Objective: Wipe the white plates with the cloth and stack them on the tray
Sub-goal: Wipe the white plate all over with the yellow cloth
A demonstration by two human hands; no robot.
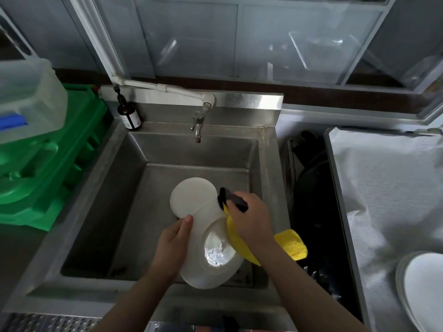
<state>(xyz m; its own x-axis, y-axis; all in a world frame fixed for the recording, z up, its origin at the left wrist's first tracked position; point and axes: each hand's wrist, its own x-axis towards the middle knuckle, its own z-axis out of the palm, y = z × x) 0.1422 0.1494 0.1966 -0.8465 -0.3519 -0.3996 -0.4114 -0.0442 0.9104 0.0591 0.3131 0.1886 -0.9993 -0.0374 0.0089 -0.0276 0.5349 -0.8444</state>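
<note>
White oval plate, glossy and wet in its well, held tilted over the steel sink; second white plate just behind it, touching. Left hand gripping the front plate's left rim, thumb on top. Right hand closed around yellow cloth and a black object, pressed to the plate's right side. More white plates stacked on cloth-lined tray at right.
</note>
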